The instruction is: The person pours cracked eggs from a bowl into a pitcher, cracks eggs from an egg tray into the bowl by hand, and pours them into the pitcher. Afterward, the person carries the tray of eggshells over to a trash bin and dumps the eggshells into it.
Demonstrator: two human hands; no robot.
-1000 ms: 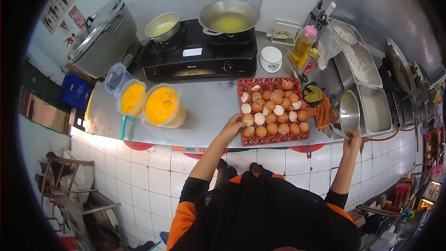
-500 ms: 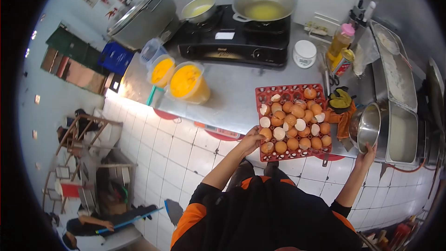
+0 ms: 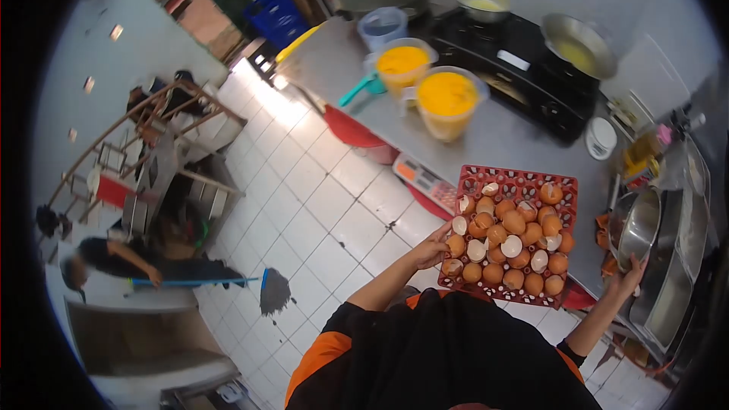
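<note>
My left hand [image 3: 431, 248] grips the left edge of a red egg tray [image 3: 519, 177], which holds several brown eggshells [image 3: 513, 222], many of them broken with white insides showing. The tray juts out over the counter's front edge, near my body. My right hand [image 3: 627, 277] is closed on the rim of a steel bowl [image 3: 639, 228], which is tilted on its side at the right. Two clear containers of yellow-orange egg, a smaller one [image 3: 402, 62] and a larger one [image 3: 448, 99], stand on the steel counter [image 3: 364, 125] beside a teal-handled utensil [image 3: 358, 90].
A black stove [image 3: 516, 76] with two pans stands at the back, a white scale [image 3: 601, 138] to its right. Metal trays [image 3: 683, 250] line the right side. At the left, a person [image 3: 121, 258] holds a blue-handled mop [image 3: 275, 291] on the tiled floor.
The view has swung left, bringing the person with the mop and more floor into sight. The egg tray has come off its spot on the counter toward my body, with my left hand on it.
</note>
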